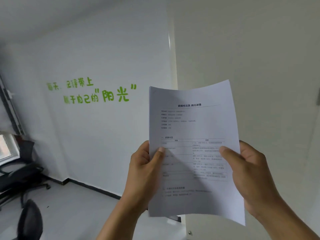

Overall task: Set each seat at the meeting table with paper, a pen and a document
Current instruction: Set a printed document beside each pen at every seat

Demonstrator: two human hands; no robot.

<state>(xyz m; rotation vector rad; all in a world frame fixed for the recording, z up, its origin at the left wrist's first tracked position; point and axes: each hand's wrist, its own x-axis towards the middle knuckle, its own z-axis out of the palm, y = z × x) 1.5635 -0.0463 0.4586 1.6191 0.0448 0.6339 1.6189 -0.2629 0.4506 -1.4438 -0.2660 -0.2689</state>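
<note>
A stack of printed white documents is held upright in front of me, its top page showing a heading, text lines and a table. My left hand grips the stack's left edge, thumb on the front page. My right hand grips the right edge, thumb pressed on the front as well. The stack bows slightly at the top. No meeting table or pen is in view.
A white wall with green lettering fills the left. Black office chairs stand at the lower left near a window. A pale door or panel rises on the right. Grey floor lies below.
</note>
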